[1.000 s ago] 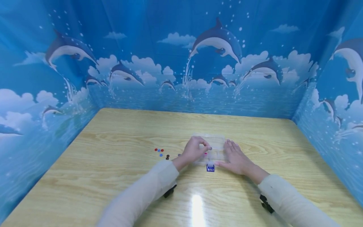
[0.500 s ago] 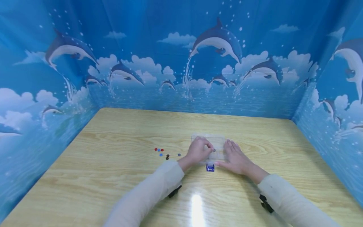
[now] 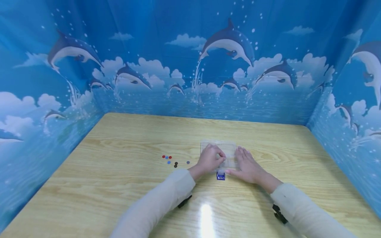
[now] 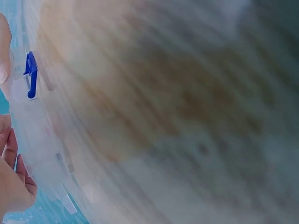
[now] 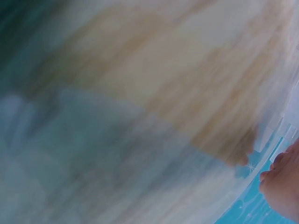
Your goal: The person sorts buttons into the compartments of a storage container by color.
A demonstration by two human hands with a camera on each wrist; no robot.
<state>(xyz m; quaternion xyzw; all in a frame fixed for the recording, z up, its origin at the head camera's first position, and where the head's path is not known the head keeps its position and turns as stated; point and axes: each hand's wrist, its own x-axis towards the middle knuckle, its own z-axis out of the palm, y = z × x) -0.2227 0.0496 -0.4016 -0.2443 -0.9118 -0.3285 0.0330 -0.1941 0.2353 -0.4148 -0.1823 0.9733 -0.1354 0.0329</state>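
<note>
Near the tabletop's front edge, centre: blue latch of a clear compartment box. Right hand lies flat, fingers straight, on the box's right side — likely steadying it. Left hand has curled fingers over its left compartments; what it pinches, cannot tell. Loose beads lie leftward. Left wrist view alone shows the latch close — otherwise blurred.

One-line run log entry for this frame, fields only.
left hand: fingers curled over clear box | right hand: flat on box, right side | blue latch: near edge | loose beads: table, left
</note>
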